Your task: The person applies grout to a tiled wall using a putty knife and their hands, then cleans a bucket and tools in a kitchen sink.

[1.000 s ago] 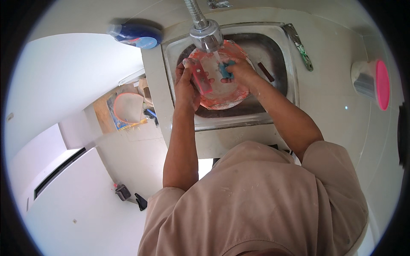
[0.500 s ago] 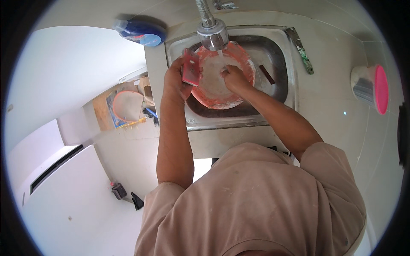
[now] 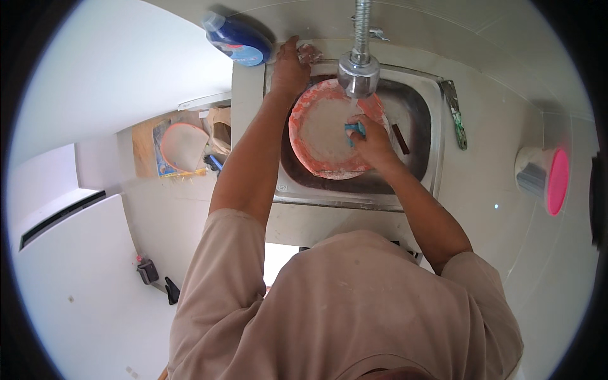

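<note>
A round red basin (image 3: 304,149), crusted with pale residue and holding cloudy water, sits in the steel sink (image 3: 429,174). The fingers of my right hand (image 3: 378,144) are closed round a small blue-green sponge (image 3: 354,128) over the right part of the basin, just below the faucet head (image 3: 358,74). My left hand (image 3: 292,71) reaches to the ledge behind the sink's back left corner, close to a blue detergent bottle (image 3: 240,43). Its fingers close against a pinkish, shiny thing (image 3: 310,54) whose kind I cannot make out.
A dark brown strip (image 3: 400,139) lies in the sink right of the basin. On the counter to the right rests a stained scraper (image 3: 455,117). Farther right stands a white tub with a pink rim (image 3: 556,182). Another orange-rimmed basin (image 3: 163,147) is on the floor at left.
My left hand has moved from the basin's left edge to the back ledge; the red block it held no longer shows clearly. The blue-green sponge now shows in my right hand. The view has shifted.
</note>
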Demonstrator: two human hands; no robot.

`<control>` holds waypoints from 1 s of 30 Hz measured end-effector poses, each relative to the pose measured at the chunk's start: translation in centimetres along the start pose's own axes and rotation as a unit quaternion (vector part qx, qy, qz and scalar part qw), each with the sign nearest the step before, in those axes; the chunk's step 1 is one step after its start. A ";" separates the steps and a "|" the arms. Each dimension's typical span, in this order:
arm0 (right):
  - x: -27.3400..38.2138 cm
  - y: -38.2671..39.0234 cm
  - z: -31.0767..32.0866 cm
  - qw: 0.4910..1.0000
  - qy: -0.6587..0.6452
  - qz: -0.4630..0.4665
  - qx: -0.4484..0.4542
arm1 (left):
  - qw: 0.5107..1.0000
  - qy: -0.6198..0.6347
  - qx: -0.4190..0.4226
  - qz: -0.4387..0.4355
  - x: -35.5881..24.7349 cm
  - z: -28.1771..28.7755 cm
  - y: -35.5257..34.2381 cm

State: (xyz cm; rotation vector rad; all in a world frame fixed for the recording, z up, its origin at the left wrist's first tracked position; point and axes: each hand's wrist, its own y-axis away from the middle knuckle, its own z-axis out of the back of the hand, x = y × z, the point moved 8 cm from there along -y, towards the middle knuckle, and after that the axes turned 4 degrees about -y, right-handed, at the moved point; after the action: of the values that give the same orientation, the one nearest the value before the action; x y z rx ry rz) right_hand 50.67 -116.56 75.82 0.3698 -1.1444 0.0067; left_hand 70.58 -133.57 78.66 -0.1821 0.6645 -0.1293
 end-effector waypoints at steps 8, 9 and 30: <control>-2.2 -0.3 -0.4 0.919 -0.364 -0.150 -0.022 | 0.992 0.036 -0.102 0.067 -3.5 6.2 10.7; -1.4 -0.2 -0.2 0.915 -0.374 -0.135 -0.067 | 0.990 0.058 -0.091 0.093 -3.0 6.1 13.2; 0.6 -5.1 -9.7 0.998 0.019 0.055 -0.023 | 0.831 0.415 0.086 0.359 -1.5 0.8 25.1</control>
State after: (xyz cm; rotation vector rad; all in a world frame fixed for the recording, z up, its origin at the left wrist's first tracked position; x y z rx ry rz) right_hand 60.55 -118.68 71.43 0.2633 -1.1236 0.0837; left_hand 71.47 -108.73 74.95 0.3360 1.5458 0.4945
